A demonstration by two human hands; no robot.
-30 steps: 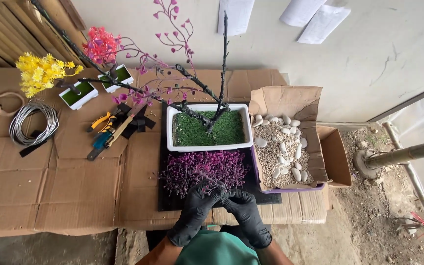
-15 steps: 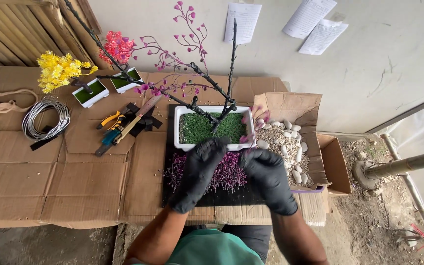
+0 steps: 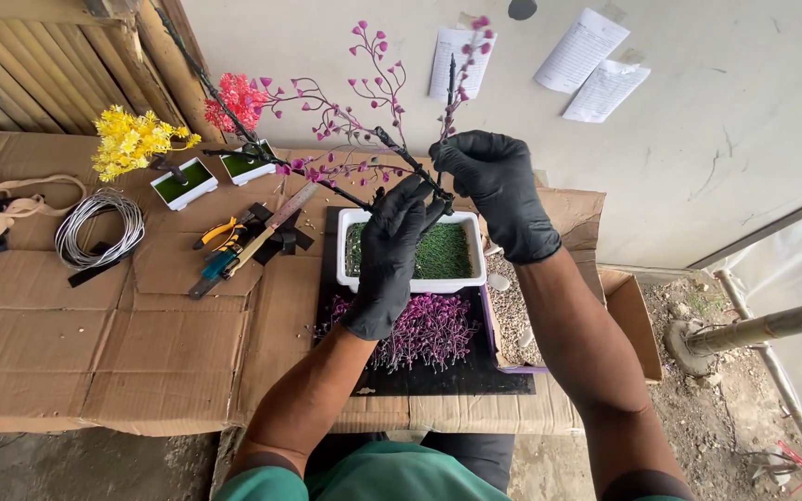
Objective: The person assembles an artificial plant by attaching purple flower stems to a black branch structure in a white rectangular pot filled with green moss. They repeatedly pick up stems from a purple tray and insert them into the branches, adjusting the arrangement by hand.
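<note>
Both gloved hands — left hand [image 3: 392, 249], right hand [image 3: 497, 190] — pinch the black wire tree [image 3: 392, 148] standing in the white tray [image 3: 412, 281]; branches partly bloomed, loose purple blossoms [image 3: 424, 329] unused below — roughly midway.

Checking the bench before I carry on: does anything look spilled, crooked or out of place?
Nothing is spilled. The wire tree in the white planter leans left, its long branch reaching past the rim; both gloved hands, left hand and right hand, grip its trunk. Tools lie loosely crossed on the cardboard.
</note>
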